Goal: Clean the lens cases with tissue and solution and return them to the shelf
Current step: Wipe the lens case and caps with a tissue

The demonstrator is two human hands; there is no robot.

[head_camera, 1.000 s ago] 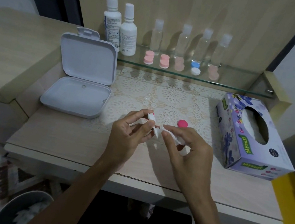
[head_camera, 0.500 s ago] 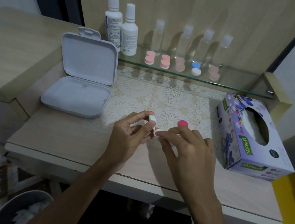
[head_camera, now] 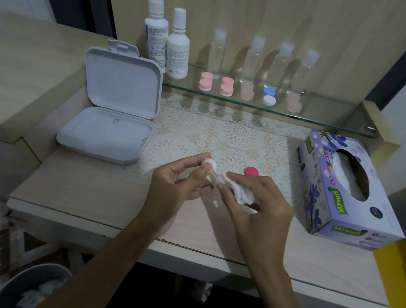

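Head view: a small lens case part [head_camera: 208,162], white w/ a pink edge showing, is pinched between thumb and fingers [head_camera: 199,177] of the left hand [head_camera: 178,184], held just above the tabletop [head_camera: 88,188]. A crumpled tissue [head_camera: 233,190] is gripped by the right hand [head_camera: 257,208], its fingers curled round the wad. Compared w/ half a sec ago, the tissue is now bunched up and far more exposed; earlier only a small white scrap was seen between the fingertips. The wad is now pressed against the case part, approx. touching it. Hands are otherwise kept in the same spot over the lace mat [head_camera: 226,136].

Judged from this, the wiping step is under way on this piece, not finished. A pink cap [head_camera: 251,171] is left lying on the mat just beyond the right hand, so it prob. has to be wiped or screwed back on. Whether solution has been applied can't be told.

On the glass shelf [head_camera: 336,122], other lens cases [head_camera: 206,81] are lined up in front of clear bottles [head_camera: 253,57], w/ two solution bottles [head_camera: 167,40] at the left end. The tissue box [head_camera: 346,188] is set at the right, an open white box [head_camera: 112,111] at the left. Return to the shelf is not yet done for the held piece.
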